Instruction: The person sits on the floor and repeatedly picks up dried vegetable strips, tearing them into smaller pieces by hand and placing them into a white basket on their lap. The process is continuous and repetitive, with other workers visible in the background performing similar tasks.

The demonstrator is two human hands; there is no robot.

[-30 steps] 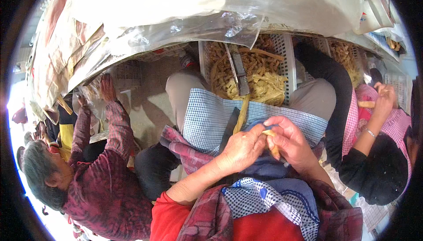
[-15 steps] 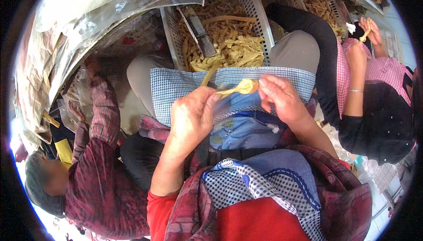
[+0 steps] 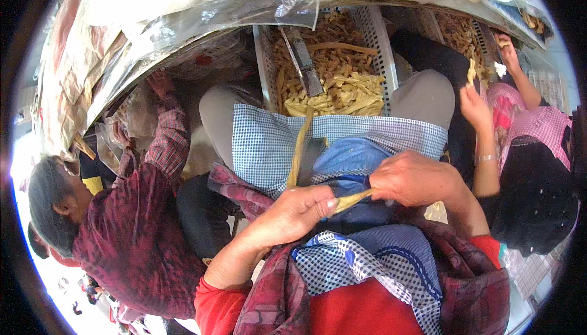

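A pale yellow, pliable strip (image 3: 351,202) is stretched between my hands above my lap. My left hand (image 3: 299,208) pinches it with thumb and fingers, and a long end of the strip sticks up past this hand toward the crate. My right hand (image 3: 405,179) is closed on the other end, its fingertips curled out of sight. Beneath both hands lie a blue-and-white checked apron (image 3: 269,148) and blue cloth.
Ahead, between my knees, stands a white perforated crate (image 3: 380,44) with brown pieces (image 3: 342,29) and yellow strips (image 3: 351,90). A dark flat bar (image 3: 301,59) leans inside it. Clear plastic sheeting (image 3: 232,4) overhangs. A co-worker (image 3: 140,237) sits left; another (image 3: 532,170) at right holds a yellow piece.
Both my hands have come lower and nearer my body. The strip's knotted-looking lump no longer shows; a flat stretch runs between my hands. The view has shifted, and the right co-worker's hands moved apart.
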